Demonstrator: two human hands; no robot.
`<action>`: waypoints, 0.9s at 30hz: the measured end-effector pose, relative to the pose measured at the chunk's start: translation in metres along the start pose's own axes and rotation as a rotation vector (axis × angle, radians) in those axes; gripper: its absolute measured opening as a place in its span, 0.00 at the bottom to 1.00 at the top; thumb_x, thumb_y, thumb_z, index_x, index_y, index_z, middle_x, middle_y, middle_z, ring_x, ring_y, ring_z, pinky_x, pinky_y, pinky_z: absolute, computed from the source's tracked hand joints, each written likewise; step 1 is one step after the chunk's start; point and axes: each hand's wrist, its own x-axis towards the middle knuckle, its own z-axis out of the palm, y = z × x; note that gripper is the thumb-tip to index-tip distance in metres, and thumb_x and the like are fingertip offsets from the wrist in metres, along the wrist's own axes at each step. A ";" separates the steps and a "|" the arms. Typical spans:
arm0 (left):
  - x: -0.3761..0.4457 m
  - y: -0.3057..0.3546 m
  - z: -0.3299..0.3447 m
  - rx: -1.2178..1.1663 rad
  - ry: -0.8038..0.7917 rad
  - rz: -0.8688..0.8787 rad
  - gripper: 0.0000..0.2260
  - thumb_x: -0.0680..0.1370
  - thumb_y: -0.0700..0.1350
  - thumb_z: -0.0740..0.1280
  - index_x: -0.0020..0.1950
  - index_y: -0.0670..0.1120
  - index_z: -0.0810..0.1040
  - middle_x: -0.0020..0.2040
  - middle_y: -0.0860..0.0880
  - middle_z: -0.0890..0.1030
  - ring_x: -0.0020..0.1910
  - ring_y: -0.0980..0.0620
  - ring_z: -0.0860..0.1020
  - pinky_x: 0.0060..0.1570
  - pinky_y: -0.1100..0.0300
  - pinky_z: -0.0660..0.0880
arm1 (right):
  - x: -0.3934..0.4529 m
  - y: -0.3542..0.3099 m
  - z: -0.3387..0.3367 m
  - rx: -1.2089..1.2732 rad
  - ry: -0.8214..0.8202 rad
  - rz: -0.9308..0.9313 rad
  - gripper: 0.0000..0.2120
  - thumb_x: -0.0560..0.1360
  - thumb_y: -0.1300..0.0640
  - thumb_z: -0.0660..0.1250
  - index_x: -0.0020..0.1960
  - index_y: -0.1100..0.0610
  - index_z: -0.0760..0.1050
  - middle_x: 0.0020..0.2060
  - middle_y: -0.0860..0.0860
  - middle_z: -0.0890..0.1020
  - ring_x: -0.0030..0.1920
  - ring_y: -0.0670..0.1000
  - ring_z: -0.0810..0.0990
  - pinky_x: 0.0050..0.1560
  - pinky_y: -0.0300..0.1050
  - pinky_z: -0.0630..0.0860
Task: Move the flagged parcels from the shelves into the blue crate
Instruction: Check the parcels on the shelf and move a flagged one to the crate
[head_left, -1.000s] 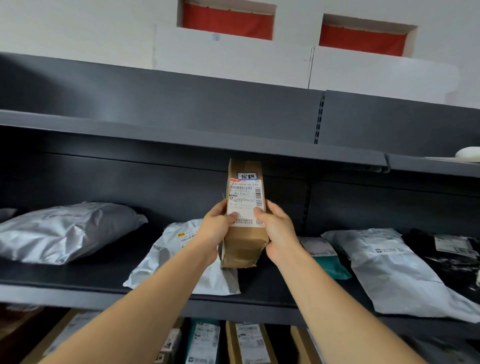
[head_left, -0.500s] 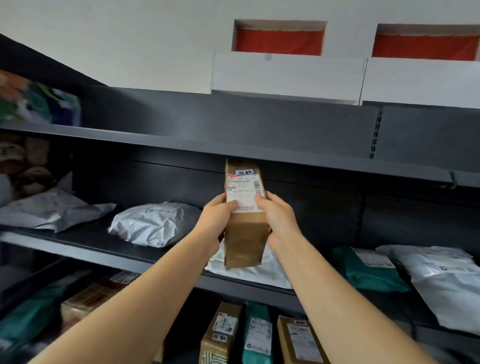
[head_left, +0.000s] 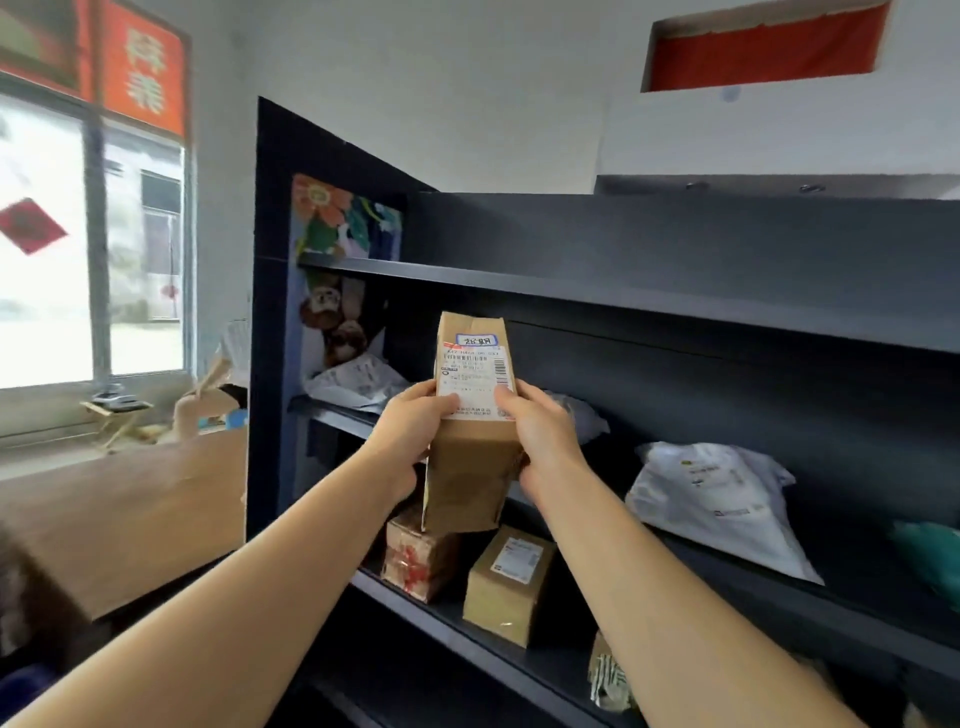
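I hold a tall brown cardboard parcel upright in front of the dark shelves. It carries a white shipping label and a small blue-framed flag sticker near its top. My left hand grips its left side with the thumb on the label. My right hand grips its right side the same way. The blue crate is not in view.
White poly bags and a teal one lie on the middle shelf at right. Small cardboard boxes stand on the lower shelf under the parcel. A wooden counter and a window are at left.
My view has swung left along the shelves, bringing the shelf end, the counter and the window into sight. Both hands keep the same grip on the parcel.
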 end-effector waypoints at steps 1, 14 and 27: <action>-0.006 0.000 -0.017 -0.003 0.018 -0.006 0.12 0.80 0.41 0.60 0.61 0.50 0.77 0.48 0.54 0.82 0.42 0.57 0.78 0.37 0.62 0.72 | -0.005 0.005 0.015 0.016 -0.038 0.013 0.16 0.76 0.58 0.67 0.64 0.52 0.75 0.52 0.54 0.83 0.45 0.53 0.83 0.44 0.50 0.82; -0.065 -0.022 -0.214 -0.006 0.411 -0.119 0.17 0.79 0.39 0.61 0.67 0.51 0.72 0.44 0.53 0.78 0.42 0.56 0.76 0.36 0.60 0.70 | -0.058 0.102 0.200 0.032 -0.418 0.229 0.21 0.76 0.60 0.67 0.68 0.56 0.72 0.53 0.57 0.83 0.47 0.56 0.84 0.41 0.46 0.81; -0.069 -0.083 -0.359 -0.067 0.659 -0.230 0.22 0.78 0.36 0.62 0.71 0.50 0.68 0.48 0.50 0.79 0.46 0.50 0.78 0.46 0.54 0.77 | -0.071 0.204 0.335 0.010 -0.704 0.458 0.17 0.76 0.65 0.67 0.63 0.57 0.71 0.48 0.57 0.82 0.43 0.56 0.84 0.37 0.47 0.82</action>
